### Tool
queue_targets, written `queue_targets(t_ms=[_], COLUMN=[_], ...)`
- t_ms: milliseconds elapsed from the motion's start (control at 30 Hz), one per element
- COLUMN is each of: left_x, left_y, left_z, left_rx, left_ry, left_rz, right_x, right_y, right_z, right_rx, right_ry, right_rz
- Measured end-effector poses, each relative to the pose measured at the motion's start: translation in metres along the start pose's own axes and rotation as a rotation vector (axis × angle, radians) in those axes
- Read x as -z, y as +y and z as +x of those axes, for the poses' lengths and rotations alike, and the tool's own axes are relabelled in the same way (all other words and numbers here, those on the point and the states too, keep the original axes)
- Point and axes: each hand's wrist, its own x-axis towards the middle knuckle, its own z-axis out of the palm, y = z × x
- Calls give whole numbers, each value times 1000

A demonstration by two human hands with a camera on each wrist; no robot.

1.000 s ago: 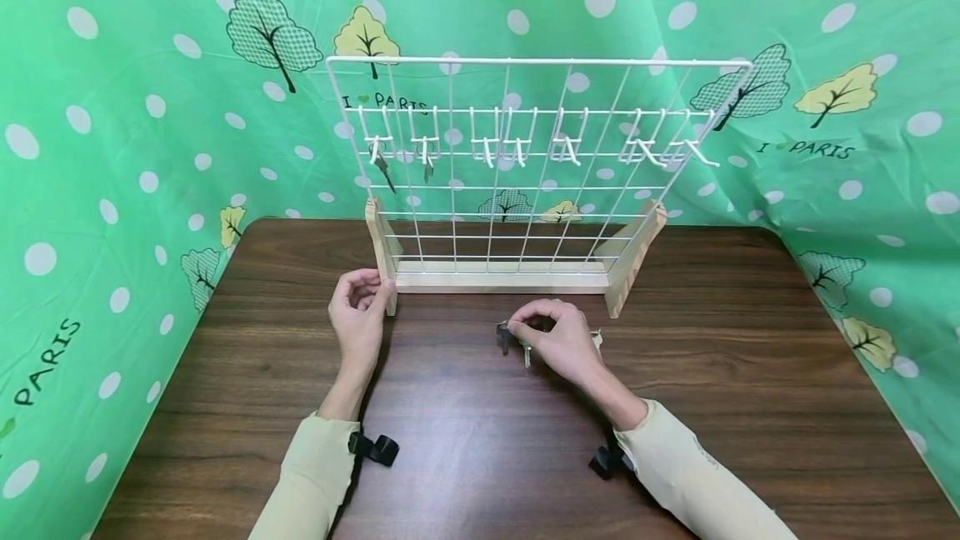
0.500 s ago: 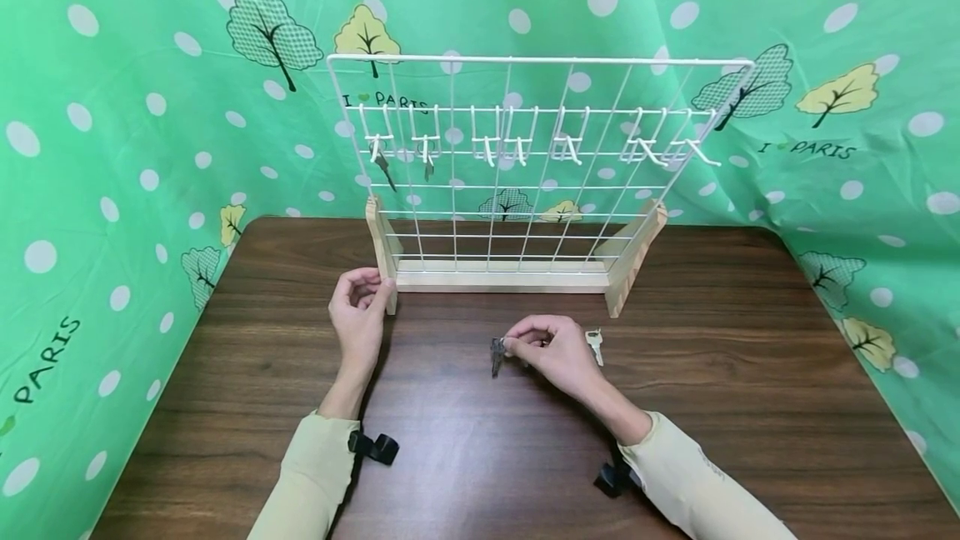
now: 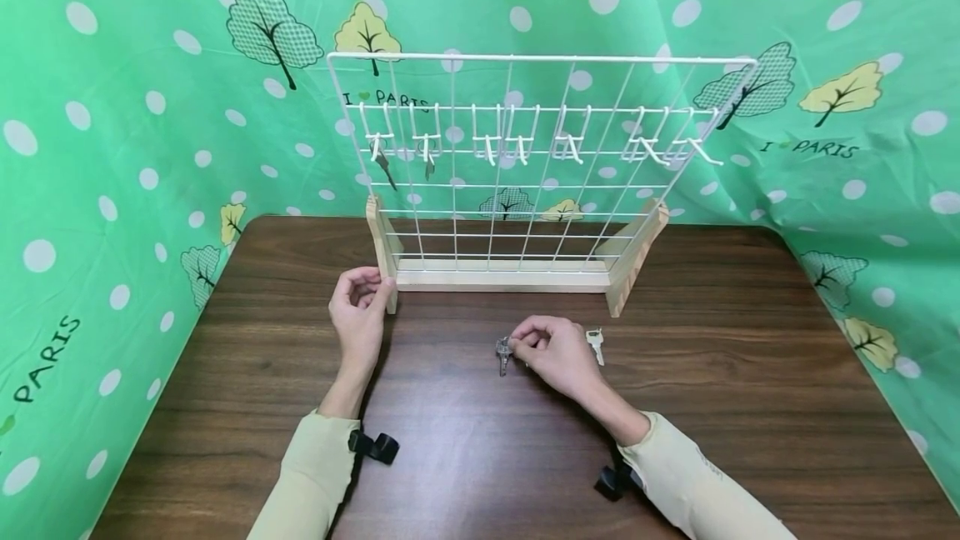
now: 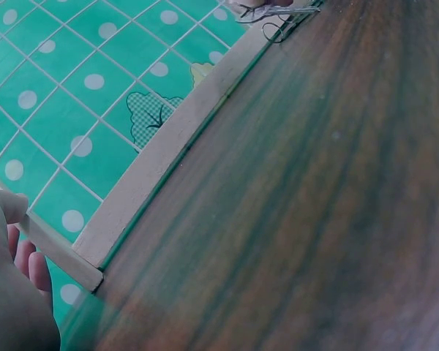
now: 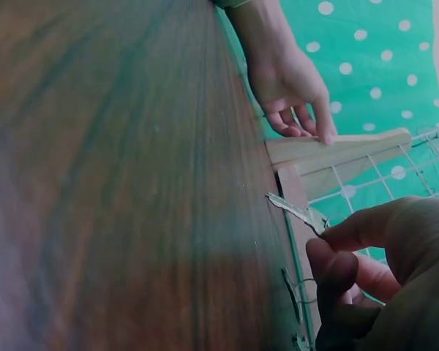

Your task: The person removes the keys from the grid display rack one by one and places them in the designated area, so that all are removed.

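In the head view, my left hand (image 3: 358,307) pinches the left wooden leg (image 3: 386,261) of a white wire grid rack (image 3: 517,215), thumb in front and fingers behind. The left wrist view shows the same hand (image 4: 11,263) at the wooden leg (image 4: 62,252). My right hand (image 3: 558,357) pinches a silver key (image 3: 502,357) between thumb and forefinger, in front of the rack's base. In the right wrist view the key's (image 5: 296,210) blade points away from the fingertips. Another key (image 3: 595,346) lies on the table just right of my right hand.
Several white hooks (image 3: 568,150) line the grid's upper part. Keys hang on the two leftmost: a dark key (image 3: 385,168) and a smaller key (image 3: 429,167). A ring with a key (image 5: 291,296) lies below my right hand. Green patterned cloth (image 3: 150,48) surrounds the brown table (image 3: 750,373).
My right hand has come slightly nearer the person with the key, whose blade has swung about. The key on the table beside that hand is now uncovered. My left hand stays put.
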Motion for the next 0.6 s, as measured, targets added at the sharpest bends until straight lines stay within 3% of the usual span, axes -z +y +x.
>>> queue_targets(t_ms=[333,600], left_x=[0,1], left_y=[2,0], left_z=[-1,0], left_rx=[10,1], left_ry=[6,3], left_rz=[8,9], right_x=[-7,-8], right_y=[4,7], right_z=[-2,-3], right_rx=[28,24], right_ry=[62,113], right_rz=[-149,-190])
